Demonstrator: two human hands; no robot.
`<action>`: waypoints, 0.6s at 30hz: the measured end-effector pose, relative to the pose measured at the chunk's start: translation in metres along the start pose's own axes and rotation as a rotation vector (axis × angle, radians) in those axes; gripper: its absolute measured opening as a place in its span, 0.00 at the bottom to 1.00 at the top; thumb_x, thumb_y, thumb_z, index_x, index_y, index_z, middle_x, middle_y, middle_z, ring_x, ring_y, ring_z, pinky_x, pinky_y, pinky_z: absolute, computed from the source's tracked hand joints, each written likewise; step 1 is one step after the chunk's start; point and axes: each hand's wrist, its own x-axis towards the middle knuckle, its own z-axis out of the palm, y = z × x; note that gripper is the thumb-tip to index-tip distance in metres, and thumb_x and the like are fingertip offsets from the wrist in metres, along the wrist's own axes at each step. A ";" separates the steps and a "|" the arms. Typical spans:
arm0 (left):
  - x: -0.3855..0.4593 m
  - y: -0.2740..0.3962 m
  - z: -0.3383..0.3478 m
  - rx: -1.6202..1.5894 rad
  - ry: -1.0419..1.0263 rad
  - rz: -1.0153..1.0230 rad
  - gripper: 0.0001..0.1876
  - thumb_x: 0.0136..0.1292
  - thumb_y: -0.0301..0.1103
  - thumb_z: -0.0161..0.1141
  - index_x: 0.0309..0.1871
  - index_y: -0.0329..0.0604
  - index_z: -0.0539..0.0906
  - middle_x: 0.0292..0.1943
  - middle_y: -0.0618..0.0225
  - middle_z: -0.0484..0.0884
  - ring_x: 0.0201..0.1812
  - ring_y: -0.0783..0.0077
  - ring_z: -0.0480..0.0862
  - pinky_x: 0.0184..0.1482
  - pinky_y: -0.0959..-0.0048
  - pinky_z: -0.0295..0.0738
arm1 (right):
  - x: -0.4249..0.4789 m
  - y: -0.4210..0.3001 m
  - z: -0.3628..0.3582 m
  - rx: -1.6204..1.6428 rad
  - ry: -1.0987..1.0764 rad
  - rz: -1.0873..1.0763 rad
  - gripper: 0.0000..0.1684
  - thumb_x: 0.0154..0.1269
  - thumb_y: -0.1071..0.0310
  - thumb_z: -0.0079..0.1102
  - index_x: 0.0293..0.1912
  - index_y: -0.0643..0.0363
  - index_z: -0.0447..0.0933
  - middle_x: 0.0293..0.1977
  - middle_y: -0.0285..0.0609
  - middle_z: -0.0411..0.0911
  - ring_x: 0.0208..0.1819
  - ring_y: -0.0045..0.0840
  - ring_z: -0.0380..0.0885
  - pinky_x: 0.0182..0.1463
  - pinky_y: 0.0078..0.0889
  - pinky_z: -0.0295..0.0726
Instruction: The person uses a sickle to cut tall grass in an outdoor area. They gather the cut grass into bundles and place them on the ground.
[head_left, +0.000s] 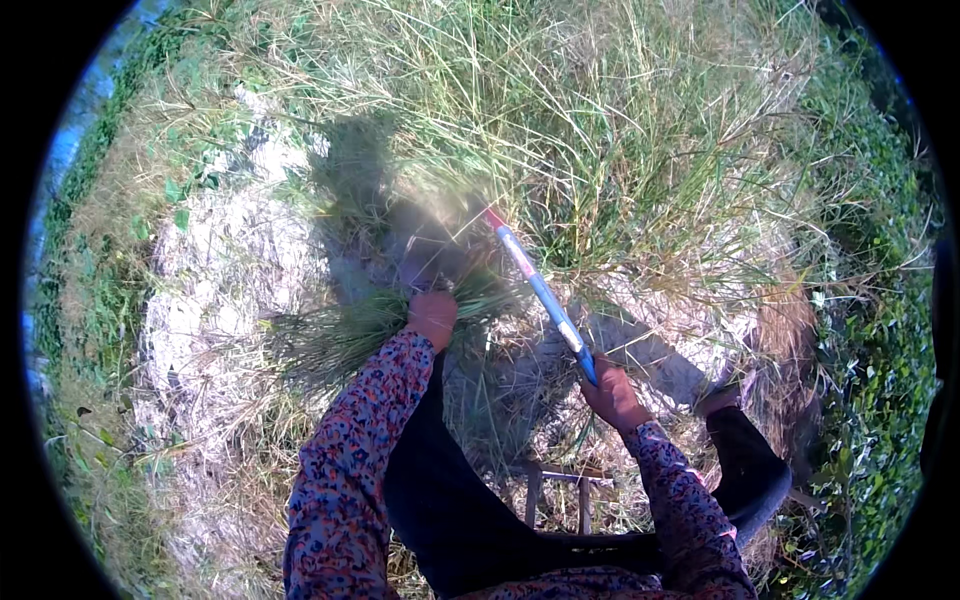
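My left hand (433, 319) is closed around a bundle of long green grass (352, 330), whose stalks stick out to both sides of the fist. In my right hand (613, 394) is the lower end of a long blue handle (551, 300) with pale worn patches. This handle slants up and to the left to a red part (493, 217); the tool's far end is blurred among the grass, so its kind cannot be told. Tall standing grass (600, 172) rises beyond the red part.
Dry pale straw (232, 262) covers the ground at the left. Green leafy plants (885, 360) line the right side. A small wooden frame (574, 474) lies between my dark-clothed legs. My shadow (352, 172) falls ahead over the grass.
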 end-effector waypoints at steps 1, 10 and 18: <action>-0.001 -0.004 0.005 -0.013 -0.008 -0.009 0.08 0.48 0.25 0.58 0.34 0.37 0.79 0.26 0.55 0.81 0.31 0.56 0.84 0.32 0.62 0.77 | 0.002 0.007 -0.001 -0.149 -0.033 -0.031 0.16 0.56 0.68 0.56 0.44 0.62 0.67 0.23 0.57 0.74 0.27 0.49 0.76 0.27 0.47 0.73; -0.001 0.002 0.002 0.006 -0.030 0.009 0.04 0.52 0.27 0.56 0.30 0.41 0.81 0.27 0.58 0.82 0.30 0.57 0.84 0.30 0.61 0.78 | -0.061 0.004 0.013 -0.031 -0.115 0.205 0.21 0.55 0.68 0.55 0.46 0.67 0.62 0.20 0.59 0.73 0.25 0.54 0.75 0.29 0.54 0.72; -0.007 -0.025 0.012 -0.020 -0.117 -0.129 0.05 0.51 0.28 0.56 0.30 0.39 0.81 0.29 0.57 0.83 0.31 0.58 0.85 0.31 0.61 0.79 | -0.041 0.015 0.016 -0.134 -0.131 0.193 0.20 0.55 0.69 0.55 0.46 0.65 0.62 0.23 0.61 0.74 0.27 0.55 0.75 0.31 0.54 0.72</action>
